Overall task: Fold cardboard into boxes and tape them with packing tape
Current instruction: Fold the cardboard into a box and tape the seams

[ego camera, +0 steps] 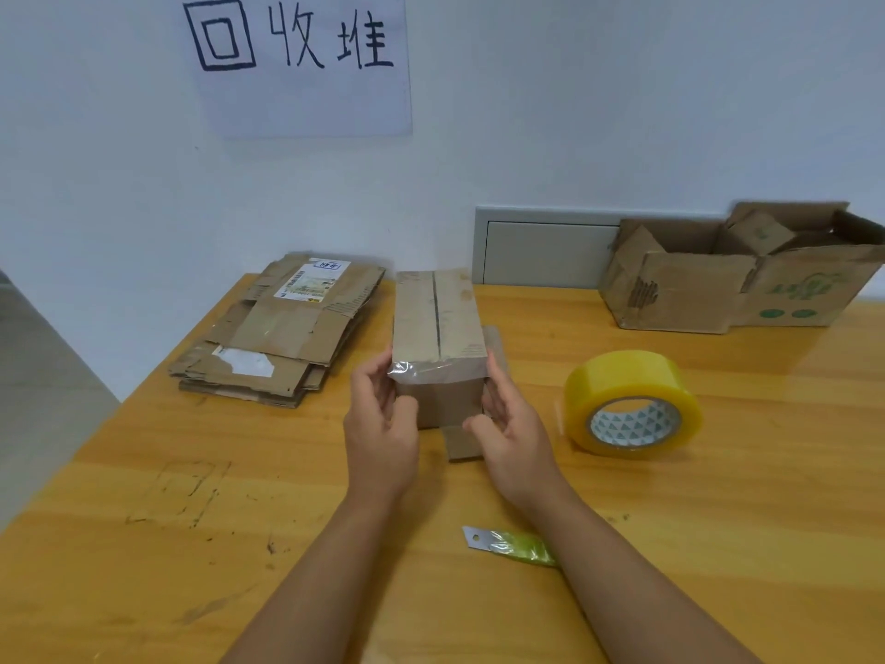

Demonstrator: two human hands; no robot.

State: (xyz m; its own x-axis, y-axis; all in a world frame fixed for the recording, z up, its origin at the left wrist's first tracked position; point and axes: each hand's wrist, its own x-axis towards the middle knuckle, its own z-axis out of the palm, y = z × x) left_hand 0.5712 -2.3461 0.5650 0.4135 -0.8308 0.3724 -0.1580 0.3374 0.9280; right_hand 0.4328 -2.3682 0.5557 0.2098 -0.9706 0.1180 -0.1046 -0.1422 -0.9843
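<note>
Small box [438,323] mid-counter, folded up, top flaps shut with a dark seam down the middle, seam looks untaped along its length. Strip of clear tape [433,369] over the near top edge, wrinkled, running down onto the front face. Left hand [380,424] at the box's left near corner, fingers curled against the tape end and side wall; right hand [507,424] at the right near corner, fingers curled on the side, thumb toward the front; both holding the box, pressing tape down by the look of it. Loose flap or scrap of cardboard [462,443] flat under the front of the box, between the wrists; cannot tell whether attached. Judged stage: one box formed, taping in hand, not finished. Stack of flat cardboard [282,337] to the left rear, many sheets left to fold, so most of the task ahead. Big open carton [728,280] at far right rear against the wall, with smaller boxes inside, likely finished ones. Yellow tape roll [632,409] just right of the right hand, on its edge, could roll. Cutter blade with green handle [510,543] near the right forearm, blade end bare, a hazard on pulling back. Counter [191,543] with free wood at near left and near right; left edge drops off close beside the flat stack. Wall close behind, little room to push the box away.
</note>
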